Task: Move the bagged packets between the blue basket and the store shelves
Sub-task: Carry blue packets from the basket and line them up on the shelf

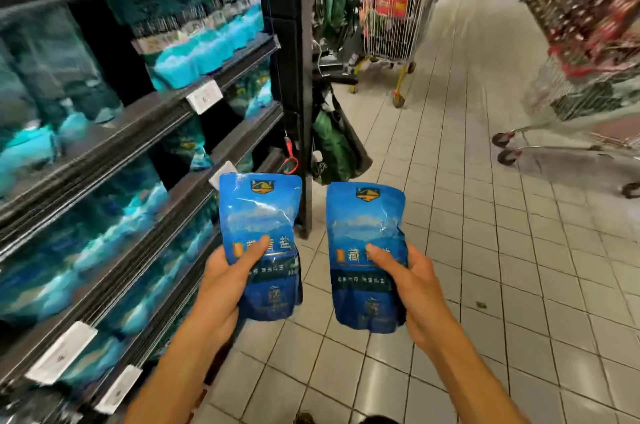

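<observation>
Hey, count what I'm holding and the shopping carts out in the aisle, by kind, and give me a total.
Blue packets in hand: 2, one in the left hand at, one in the right hand at
Shopping carts: 2, at and
Total: 4

Two blue bagged packets, upright, printed faces toward camera, side by side but apart, over the tiled floor. Left packet [260, 243] beside the store shelves [145, 132]; right packet [367, 250] creased. Shelves stocked with similar blue-green bags, blurred.

Bright store light, blurred edges, fisheye bend
</observation>
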Available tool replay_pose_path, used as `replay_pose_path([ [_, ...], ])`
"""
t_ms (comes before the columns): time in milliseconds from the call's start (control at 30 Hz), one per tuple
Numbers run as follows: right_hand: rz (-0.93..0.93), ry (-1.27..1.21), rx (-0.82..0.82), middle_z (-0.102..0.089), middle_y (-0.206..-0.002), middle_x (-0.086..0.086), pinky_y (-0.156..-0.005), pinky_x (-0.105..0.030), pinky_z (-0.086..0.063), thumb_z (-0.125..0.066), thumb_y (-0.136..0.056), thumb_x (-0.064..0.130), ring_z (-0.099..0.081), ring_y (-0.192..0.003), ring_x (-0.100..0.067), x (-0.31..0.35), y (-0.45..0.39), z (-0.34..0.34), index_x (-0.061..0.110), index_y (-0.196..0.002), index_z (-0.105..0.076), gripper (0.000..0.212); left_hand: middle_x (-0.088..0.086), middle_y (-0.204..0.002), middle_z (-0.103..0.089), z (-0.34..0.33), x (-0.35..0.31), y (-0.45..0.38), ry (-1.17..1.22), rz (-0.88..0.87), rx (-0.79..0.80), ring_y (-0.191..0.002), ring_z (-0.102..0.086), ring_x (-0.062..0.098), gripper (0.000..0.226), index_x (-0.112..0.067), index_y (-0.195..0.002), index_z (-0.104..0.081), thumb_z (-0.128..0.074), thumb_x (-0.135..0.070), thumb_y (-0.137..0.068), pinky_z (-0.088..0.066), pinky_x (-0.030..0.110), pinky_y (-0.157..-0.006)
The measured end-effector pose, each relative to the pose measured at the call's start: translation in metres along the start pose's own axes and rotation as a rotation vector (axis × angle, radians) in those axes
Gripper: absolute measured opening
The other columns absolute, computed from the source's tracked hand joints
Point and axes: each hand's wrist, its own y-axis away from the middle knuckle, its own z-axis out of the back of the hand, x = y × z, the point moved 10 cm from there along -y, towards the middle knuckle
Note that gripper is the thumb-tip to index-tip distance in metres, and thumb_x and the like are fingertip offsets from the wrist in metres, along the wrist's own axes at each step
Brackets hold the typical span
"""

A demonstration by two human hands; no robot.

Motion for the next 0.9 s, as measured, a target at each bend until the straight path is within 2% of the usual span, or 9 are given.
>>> replay_pose_path([
  [100, 0.031, -0.01, 0.038, -0.079, -0.103, -0.003, -0.064, -0.035, -0.061, -0.085, -0.07, 0.045, -0.077, -0.092, -0.024, 0.025, -0.046, -0.015, 0.037, -0.097, -0.073, 0.031, 0.007, -0.11, -0.078, -0.008, -0.035, -0.034, -0.005, -0.067, -0.048, -0.099, -0.075, 0.027, 0.05, -0.025, -0.108, -0.075, -0.086, -0.045, -0.063, -0.062, 0.037, -0.072],
  [200, 0.05, -0.006, 0.107, -0.078, -0.106, -0.005, -0.068, -0.038, -0.062, -0.082, -0.072, 0.042, -0.076, -0.093, -0.025, 0.048, -0.095, -0.034, 0.037, -0.097, -0.074, 0.026, 0.006, -0.111, -0.078, -0.013, -0.068, -0.066, 0.0, -0.127, -0.09, -0.098, -0.076, 0.026, 0.046, -0.028, -0.104, -0.076, -0.086, -0.046, -0.062, -0.062, 0.042, -0.077],
  [333, 0.087, -0.063, 0.222, -0.078, -0.107, -0.007, -0.067, -0.034, -0.061, -0.085, -0.066, 0.039, -0.076, -0.094, -0.027, 0.079, -0.168, -0.065, 0.031, -0.1, -0.075, 0.036, 0.005, -0.106, -0.079, -0.014, -0.113, -0.105, 0.011, -0.23, -0.195, -0.091, -0.077, 0.022, 0.042, -0.028, -0.099, -0.079, -0.084, -0.044, -0.061, -0.061, 0.03, -0.065],
  [467, 0.109, -0.075, 0.403, -0.077, -0.109, -0.009, -0.069, -0.034, -0.061, -0.085, -0.066, 0.038, -0.076, -0.096, -0.028, 0.114, -0.244, -0.109, 0.028, -0.104, -0.075, 0.04, 0.002, -0.105, -0.079, -0.015, -0.154, -0.139, 0.0, -0.316, -0.317, -0.093, -0.077, 0.021, 0.032, -0.034, -0.097, -0.079, -0.081, -0.042, -0.066, -0.061, 0.03, -0.068],
  [633, 0.146, -0.071, 0.65, -0.077, -0.111, -0.01, -0.072, -0.034, -0.061, -0.083, -0.07, 0.037, -0.075, -0.098, -0.03, 0.162, -0.316, -0.183, 0.025, -0.108, -0.075, 0.041, 0.005, -0.108, -0.078, -0.011, -0.209, -0.164, 0.061, -0.443, -0.472, -0.094, -0.076, 0.023, 0.031, -0.024, -0.101, -0.079, -0.078, -0.032, -0.072, -0.061, 0.028, -0.067],
  [767, 0.169, -0.08, 0.856, -0.073, -0.12, -0.013, -0.079, -0.039, -0.061, -0.083, -0.076, 0.036, -0.072, -0.106, -0.033, 0.197, -0.342, -0.25, 0.02, -0.118, -0.07, 0.047, 0.005, -0.109, -0.078, -0.003, -0.261, -0.163, 0.02, -0.569, -0.581, -0.097, -0.076, 0.022, 0.033, -0.022, -0.106, -0.078, -0.078, -0.031, -0.074, -0.06, 0.027, -0.07],
  [900, 0.22, -0.143, 0.998, -0.074, -0.118, -0.013, -0.078, -0.036, -0.06, -0.088, -0.07, 0.038, -0.073, -0.105, -0.031, 0.244, -0.345, -0.315, 0.018, -0.114, -0.072, 0.051, 0.003, -0.104, -0.079, 0.011, -0.326, -0.142, -0.035, -0.729, -0.716, -0.09, -0.076, 0.014, 0.031, -0.017, -0.1, -0.078, -0.077, -0.029, -0.072, -0.058, 0.023, -0.068],
])
